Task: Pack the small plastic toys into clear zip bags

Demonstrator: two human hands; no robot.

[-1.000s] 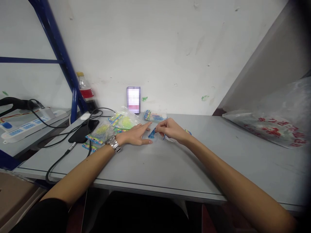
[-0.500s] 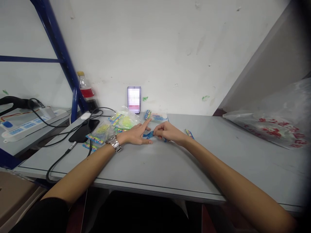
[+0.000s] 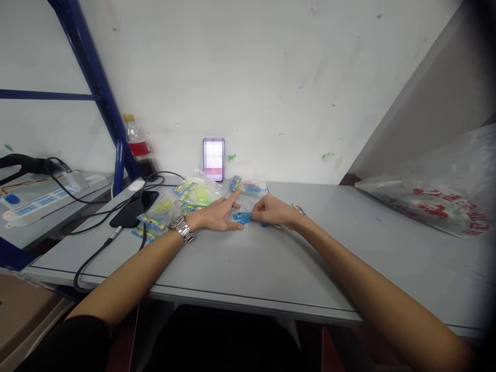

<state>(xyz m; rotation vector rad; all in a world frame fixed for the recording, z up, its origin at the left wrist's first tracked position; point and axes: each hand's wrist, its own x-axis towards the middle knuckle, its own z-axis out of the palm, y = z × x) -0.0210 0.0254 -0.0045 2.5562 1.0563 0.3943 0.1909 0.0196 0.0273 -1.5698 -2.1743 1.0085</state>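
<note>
A blue, hand-shaped soft piece (image 3: pixel 243 217) lies on the grey table between my hands, on or in what looks like clear plastic. My left hand (image 3: pixel 217 214), with a metal watch at the wrist, rests on the table with fingers spread around the left side of the piece. My right hand (image 3: pixel 271 211) is closed in a pinch at its right side; what the fingertips grip is too small to make out. A colourful packet end (image 3: pixel 298 208) shows behind my right wrist. Another packet with blue contents (image 3: pixel 252 187) lies just behind my hands.
Packets with yellow-green contents (image 3: pixel 201 195) lie at left, near a black phone (image 3: pixel 134 209) and cables. A lit phone (image 3: pixel 214 159) leans on the wall. A bottle (image 3: pixel 137 146) stands back left; a white plastic bag (image 3: pixel 434 201) is at right, a power strip (image 3: pixel 50 199) far left.
My right hand has moved slightly right, away from my left hand, and more of the blue piece shows, now flat and spread. The packet end behind my right wrist has shifted a little left.
</note>
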